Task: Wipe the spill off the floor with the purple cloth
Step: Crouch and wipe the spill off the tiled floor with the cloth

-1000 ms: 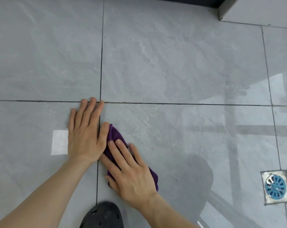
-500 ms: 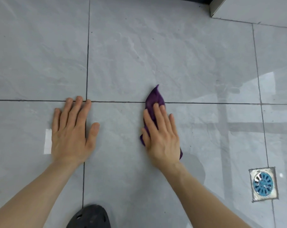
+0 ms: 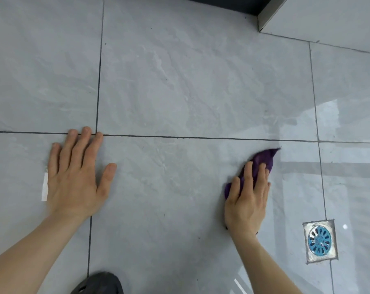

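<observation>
My right hand (image 3: 248, 198) presses flat on the purple cloth (image 3: 264, 159), which lies crumpled on the grey tiled floor (image 3: 179, 81) at the right. The cloth's pointed far end sticks out beyond my fingertips, just below a grout line. Palm down, my left hand (image 3: 75, 177) rests on the floor at the left, fingers spread, holding nothing. A faint wet sheen shows on the tiles to the right of the cloth. I cannot make out a distinct spill.
A square floor drain (image 3: 320, 240) with a blue grate sits at the lower right. A dark shoe (image 3: 99, 283) shows at the bottom edge. A white wall corner (image 3: 271, 15) and a dark gap lie at the top right.
My right hand has slid the cloth from beside my left hand to the right across the tile. The left hand has stayed planted on the floor.
</observation>
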Demonstrator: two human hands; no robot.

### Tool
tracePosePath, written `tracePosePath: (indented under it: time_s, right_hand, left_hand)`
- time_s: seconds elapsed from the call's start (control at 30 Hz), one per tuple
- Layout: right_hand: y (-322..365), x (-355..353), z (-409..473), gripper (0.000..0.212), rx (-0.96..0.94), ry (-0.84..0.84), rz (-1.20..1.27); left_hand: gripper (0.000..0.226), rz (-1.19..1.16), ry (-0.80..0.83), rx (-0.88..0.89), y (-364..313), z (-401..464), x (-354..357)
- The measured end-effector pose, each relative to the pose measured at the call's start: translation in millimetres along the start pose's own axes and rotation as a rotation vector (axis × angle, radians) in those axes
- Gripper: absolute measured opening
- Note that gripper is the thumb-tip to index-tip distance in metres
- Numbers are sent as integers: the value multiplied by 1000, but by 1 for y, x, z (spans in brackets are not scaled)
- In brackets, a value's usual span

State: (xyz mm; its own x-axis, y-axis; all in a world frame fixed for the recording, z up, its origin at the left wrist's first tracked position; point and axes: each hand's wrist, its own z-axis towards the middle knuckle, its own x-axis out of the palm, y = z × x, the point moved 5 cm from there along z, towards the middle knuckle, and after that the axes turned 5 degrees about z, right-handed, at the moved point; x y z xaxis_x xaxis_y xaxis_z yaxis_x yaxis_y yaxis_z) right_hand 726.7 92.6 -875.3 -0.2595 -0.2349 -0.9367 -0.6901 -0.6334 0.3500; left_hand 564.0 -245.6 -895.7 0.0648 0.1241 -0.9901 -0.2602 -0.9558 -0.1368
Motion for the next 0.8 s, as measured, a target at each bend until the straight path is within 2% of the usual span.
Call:
tracePosePath:
  time_s: [0.1,0.23,0.33,0.43,0.5,0.6,0.63,0.7,0.73,0.8]
  right_hand:
    - [21,10,-32,54,-15,-13,-4]
    - [69,36,-62,53,-213,85,22]
    - [82,39,-66,52,-281,116,29]
    - [84,22,-57,39,-295,101,182]
    - [83,4,-45,27,-147,84,348]
    - [80,-12,-31,36,233,292,625]
    - [80,-15,-30,44,282,387,625]
    - [80,-20,-33,55,228,493,484]
    - [78,-22,-36,53,151,458,408]
    - [69,-28,-49,34,-16,269,300]
  left_hand:
    - [73,-5,-15,-3,-1,0,0]
    - [73,-5,-14,-7,-2,0,0]
    - [73,0,-16,2,-1,0,0]
    - [73,-5,-17,-2,-1,0,0]
    - [73,1,-16,0,-2,1,0]
    - [73,8,-3,-1,-3,0,-1]
    - [73,10,-1,1,-3,-1,-1]
    - [73,13,1,0,-2,-1,-1]
    - [73,15,0,-2,-1,-1,0]
    - [73,19,-4,0,-1,-1,0]
